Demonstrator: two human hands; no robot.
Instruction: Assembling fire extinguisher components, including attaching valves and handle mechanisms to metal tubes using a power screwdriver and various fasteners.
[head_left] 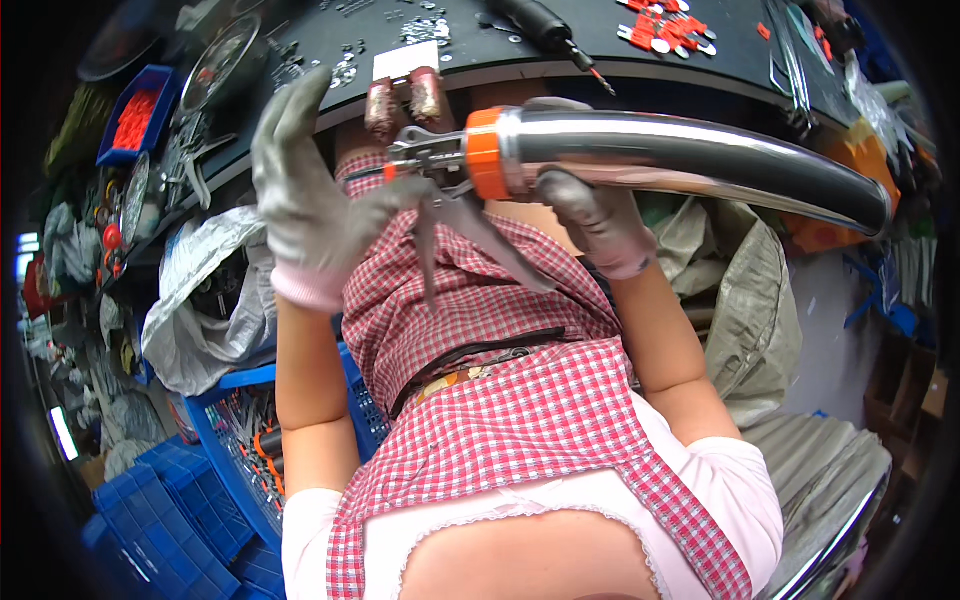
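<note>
A long shiny chrome tube (690,150) lies across in front of me and reaches to the right, with an orange collar (487,155) at its left end. Beyond the collar sits a metal lever mechanism (430,155), from which two tapered grey metal arms (492,243) spread downward. Gloved in grey, my right hand (595,215) is wrapped round the tube just right of the collar. My left hand (310,195), also gloved, has its fingers raised and apart. Its thumb reaches to the mechanism; whether it touches, I cannot tell.
On the dark workbench (590,50) lie a black power screwdriver (540,25), orange-red parts (668,28) and small metal pieces (345,65). A blue bin (137,115) holds orange parts at left. Below stand blue crates (180,515); a pale sack (750,310) is at right.
</note>
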